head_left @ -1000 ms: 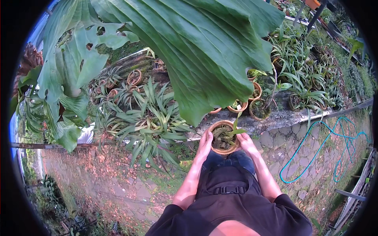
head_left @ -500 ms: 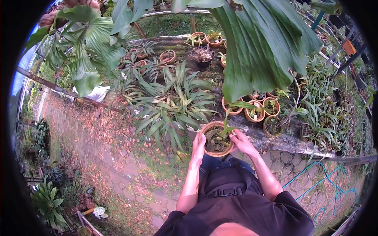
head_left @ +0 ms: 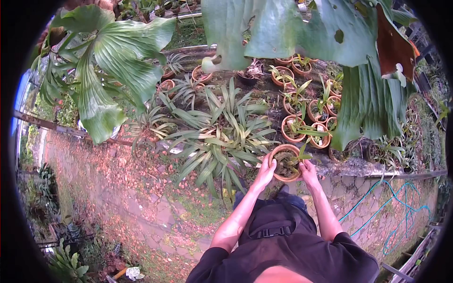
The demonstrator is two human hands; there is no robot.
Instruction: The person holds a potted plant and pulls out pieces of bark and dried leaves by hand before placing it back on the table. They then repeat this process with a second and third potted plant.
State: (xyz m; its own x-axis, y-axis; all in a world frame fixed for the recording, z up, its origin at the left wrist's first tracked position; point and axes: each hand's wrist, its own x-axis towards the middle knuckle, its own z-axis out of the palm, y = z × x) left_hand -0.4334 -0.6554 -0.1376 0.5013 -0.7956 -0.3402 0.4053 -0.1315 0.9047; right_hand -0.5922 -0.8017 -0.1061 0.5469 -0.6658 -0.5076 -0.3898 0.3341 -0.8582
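Observation:
Between my two hands I hold a round terracotta flower pot, tipped so its inside faces me. Dark potting material and a small green plant show in it, the leaves leaning over the right rim. My left hand grips the left side, thumb at the rim. On the opposite side my right hand closes on the rim, its fingers partly hidden behind the pot. Just beyond the pot, several potted plants stand on the bench, among them one in a clay pot. A large strap-leaved plant spreads to the left.
Broad hanging fern fronds fill the upper left, and another big frond hangs at the upper right. The dark bench has its edge before me. A teal hose lies on the paved ground at right.
The pot has moved right and slightly up in view, toward the potted plants on the bench, with both hands still on it. The view has shifted, and the hanging fronds appear in different places.

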